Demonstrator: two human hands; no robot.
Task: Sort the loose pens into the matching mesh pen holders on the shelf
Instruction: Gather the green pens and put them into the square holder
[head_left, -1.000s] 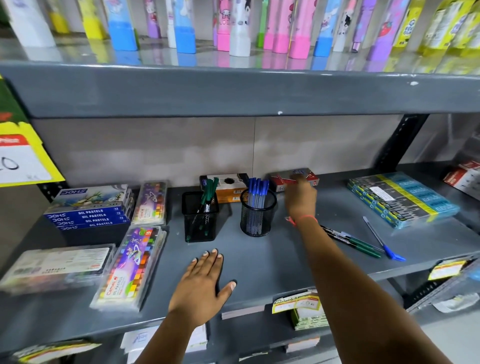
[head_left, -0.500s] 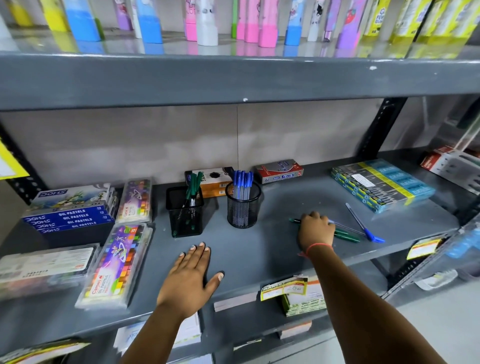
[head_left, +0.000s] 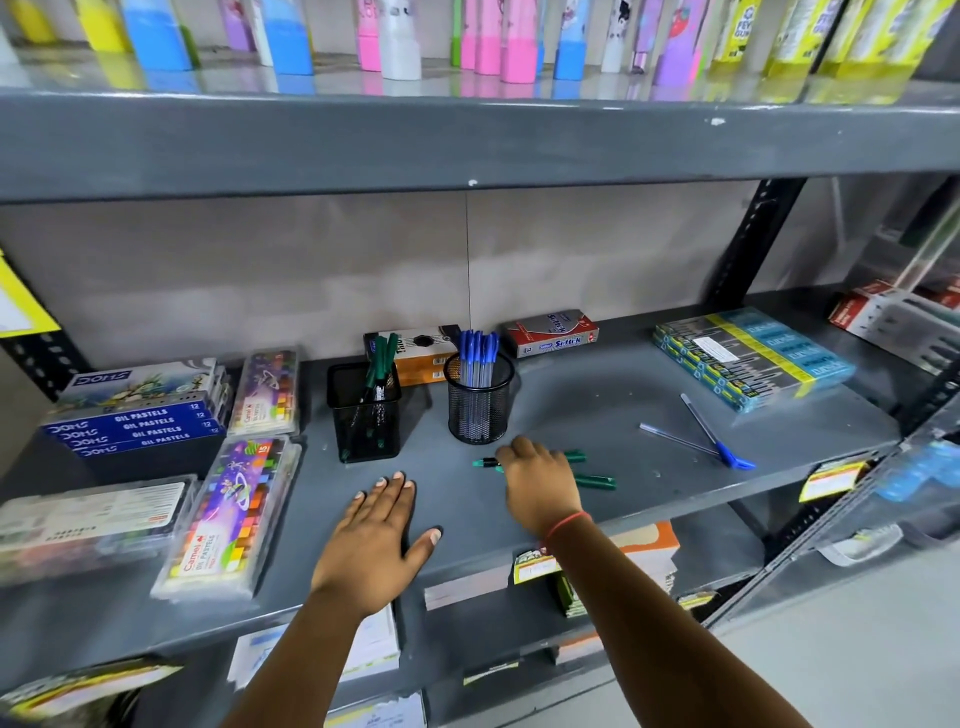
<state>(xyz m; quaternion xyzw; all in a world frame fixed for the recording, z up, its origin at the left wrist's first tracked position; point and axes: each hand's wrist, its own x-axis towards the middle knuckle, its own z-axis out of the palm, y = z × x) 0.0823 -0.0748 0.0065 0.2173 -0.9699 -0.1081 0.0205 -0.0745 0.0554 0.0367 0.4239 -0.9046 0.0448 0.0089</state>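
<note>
Left hand (head_left: 376, 540): flat on the grey metal shelf board (head_left: 571, 395), palm down, fingers spread and released, nothing under them; placed in front of the two holders, near the board's front edge.
Right hand (head_left: 540, 486): knuckles up, fingers curled down over the loose green-capped pens (head_left: 595, 480); caps protruding to the right of the hand, tips to the left; grip hidden by the back of the hand, so cannot tell whether clenched on the pens or merely resting on them.
Wrist: thin red thread band (head_left: 569, 522) around the right wrist.
Square black mesh pen holder (head_left: 363, 410): upright, left of the pair; green pens inside, leaning to the right.
Round black mesh pen holder (head_left: 479, 397): upright, just beside the square one on its right; filled with blue-capped pens (head_left: 478, 353) standing caps up.
Loose clear-barrelled blue-capped pens (head_left: 706, 441): two, lying crossed on the board, well to the right of the right hand, caps toward the front edge.
Red and silver pen carton (head_left: 550, 332): lying flat against the back wall, behind and right of the round holder.
Orange and black carton (head_left: 421, 353): behind and between the two holders.
Stack of blue and yellow wrapped packs (head_left: 753, 358): far right of the board.
Oil pastel boxes (head_left: 140, 415): stacked at far left, clear pastel cases alongside.
Upper shelf: row of coloured upright cases (head_left: 395, 41), blurred.
</note>
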